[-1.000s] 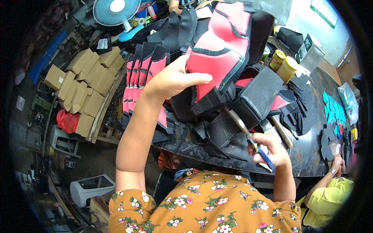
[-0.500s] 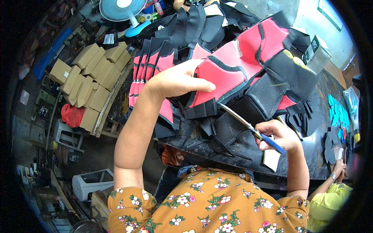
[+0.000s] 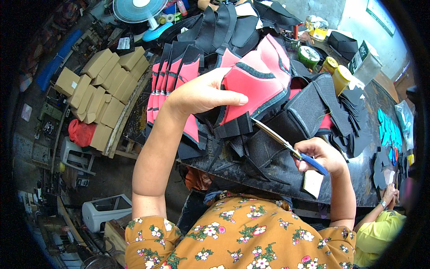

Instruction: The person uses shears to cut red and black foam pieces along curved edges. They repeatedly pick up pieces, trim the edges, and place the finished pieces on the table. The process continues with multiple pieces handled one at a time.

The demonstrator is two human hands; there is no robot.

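My left hand point(image 3: 204, 93) is closed on a pink fabric piece with black edging point(image 3: 253, 92), its thumb lying across the pink face. The piece's far end bends upward and away. Scissors with blue handles point(image 3: 289, 145) are in my right hand point(image 3: 321, 156), fingers wrapped round the loops. Their blade tips touch or lie just beside the piece's lower edge, next to a black strip point(image 3: 235, 127); whether they are cutting I cannot tell. Left of my hand stand several similar pink-and-black pieces point(image 3: 186, 69). Under the scissors lie black fabric parts point(image 3: 307, 114).
Brown cardboard boxes point(image 3: 105, 80) stack up at the left, and a fan point(image 3: 139, 9) stands at the back. Jars and tins point(image 3: 341, 77) line the far table side. Cyan pieces point(image 3: 389, 130) lie at the right, where another person's hands point(image 3: 390, 195) show.
The held piece's far end has swung down and left, folding closer, so jars behind it now show. Both my hands stay nearly in place.
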